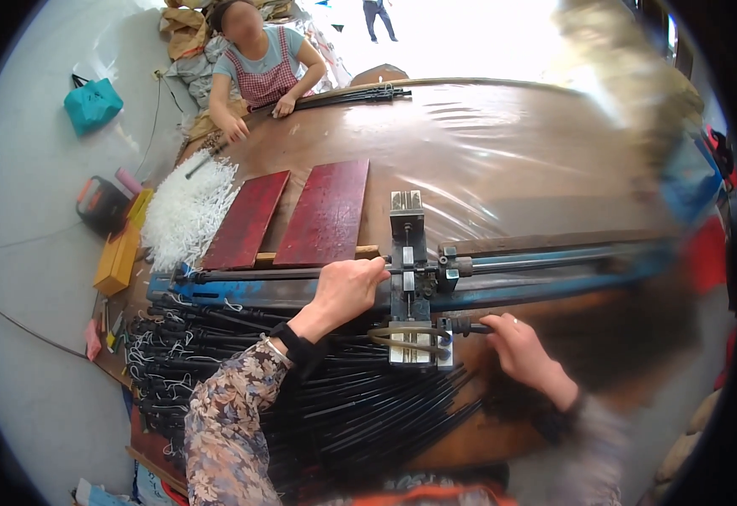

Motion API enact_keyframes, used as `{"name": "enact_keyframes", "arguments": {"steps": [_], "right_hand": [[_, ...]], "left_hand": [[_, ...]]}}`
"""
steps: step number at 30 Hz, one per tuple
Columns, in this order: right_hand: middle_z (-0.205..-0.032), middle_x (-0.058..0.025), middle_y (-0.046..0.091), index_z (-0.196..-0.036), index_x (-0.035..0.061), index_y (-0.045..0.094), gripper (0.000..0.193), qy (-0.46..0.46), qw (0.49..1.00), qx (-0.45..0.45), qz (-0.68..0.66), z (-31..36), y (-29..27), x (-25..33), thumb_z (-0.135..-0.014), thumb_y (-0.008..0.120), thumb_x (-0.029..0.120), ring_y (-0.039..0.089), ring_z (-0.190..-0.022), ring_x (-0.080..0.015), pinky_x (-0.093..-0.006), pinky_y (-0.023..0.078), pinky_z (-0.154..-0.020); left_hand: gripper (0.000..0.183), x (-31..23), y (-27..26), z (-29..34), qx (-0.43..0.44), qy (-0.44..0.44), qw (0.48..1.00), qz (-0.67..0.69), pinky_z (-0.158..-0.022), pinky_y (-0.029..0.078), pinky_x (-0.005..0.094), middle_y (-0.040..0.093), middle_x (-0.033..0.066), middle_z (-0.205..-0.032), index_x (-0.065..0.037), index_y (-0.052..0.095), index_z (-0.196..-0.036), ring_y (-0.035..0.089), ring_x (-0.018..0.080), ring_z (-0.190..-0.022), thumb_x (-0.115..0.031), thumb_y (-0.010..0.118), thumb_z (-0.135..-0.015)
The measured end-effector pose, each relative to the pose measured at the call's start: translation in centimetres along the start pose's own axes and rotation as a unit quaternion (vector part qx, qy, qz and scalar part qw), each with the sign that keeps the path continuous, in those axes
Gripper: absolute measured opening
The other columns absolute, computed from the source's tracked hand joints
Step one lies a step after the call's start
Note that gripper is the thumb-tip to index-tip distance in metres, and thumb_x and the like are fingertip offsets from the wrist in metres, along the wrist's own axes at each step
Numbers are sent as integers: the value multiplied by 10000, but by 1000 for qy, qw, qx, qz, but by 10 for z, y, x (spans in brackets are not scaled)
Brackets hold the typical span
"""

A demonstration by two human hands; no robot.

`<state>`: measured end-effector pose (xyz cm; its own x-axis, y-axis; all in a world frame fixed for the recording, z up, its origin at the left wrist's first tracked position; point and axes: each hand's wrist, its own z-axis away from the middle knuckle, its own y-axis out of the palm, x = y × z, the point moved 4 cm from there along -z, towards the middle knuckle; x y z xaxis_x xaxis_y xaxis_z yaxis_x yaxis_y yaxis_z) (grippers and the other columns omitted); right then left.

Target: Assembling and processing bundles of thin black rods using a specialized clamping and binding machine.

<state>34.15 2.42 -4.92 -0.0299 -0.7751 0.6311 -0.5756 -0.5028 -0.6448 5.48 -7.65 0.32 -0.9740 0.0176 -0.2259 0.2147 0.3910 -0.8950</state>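
My left hand [345, 291] is closed around a long black rod [276, 274], at the left side of a metal clamping fixture [409, 282]. The rod lies level along a blue rail [217, 289] and runs into the fixture. With its fingers closed, my right hand [520, 347] grips a short dark handle [472, 327] that sticks out from the fixture's near right side. A brown hose [385, 337] loops over the fixture's near block. Below my left forearm lies a large pile of black rods [368, 405], several with white strings at their left ends.
Two dark red boards [326, 211] lean behind the rail. White plastic pieces [187, 211] are heaped at the table's left edge. Across the table [503, 126], a person [267, 72] in a checked apron handles black rods [356, 97]. A blurred shape [630, 84] is at the far right.
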Motion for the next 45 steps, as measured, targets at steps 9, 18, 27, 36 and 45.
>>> {"name": "enact_keyframes", "arguments": {"steps": [9,18,27,36,45], "right_hand": [[-1376,-269,531,-1396,-5,488,793,74,970,142,185,6,-23,2,-741,841,269,480,-1302,-446,-545,399,-1075],[-1311,-137,635,-1105,104,727,404,-112,972,38,201,102,14,-2,-709,798,67,573,-1235,-388,-561,476,-1009],[-1076,-136,703,-1035,3,722,150,105,990,49,-78,69,14,17,-904,680,63,650,-1023,-271,-369,508,-901],[-953,-117,745,-1087,6,733,214,193,976,85,-46,71,7,5,-989,636,169,689,-883,-170,-321,523,-818],[-829,-49,700,-1023,-4,742,240,182,963,64,-188,73,4,-4,-967,624,197,622,-771,-126,-295,500,-698]], "left_hand": [[44,21,-4,-10,-70,159,978,-118,-656,534,427,627,94,-795,-93,601,-906,657,297,-759,-126,621,-886],[112,0,-50,36,23,-3,916,-400,-845,392,449,645,-3,-945,-178,705,-940,596,209,-999,-165,644,-847],[208,-155,29,213,26,-260,950,-169,-754,384,412,558,31,-901,-155,636,-857,520,238,-917,-325,740,-796],[144,-165,48,209,-77,-200,974,-75,-662,488,383,567,56,-825,-105,602,-926,572,238,-832,-213,678,-868],[301,-204,-2,169,62,-127,983,-117,-498,536,313,583,33,-791,-163,628,-1137,641,197,-754,-199,664,-840]]}}
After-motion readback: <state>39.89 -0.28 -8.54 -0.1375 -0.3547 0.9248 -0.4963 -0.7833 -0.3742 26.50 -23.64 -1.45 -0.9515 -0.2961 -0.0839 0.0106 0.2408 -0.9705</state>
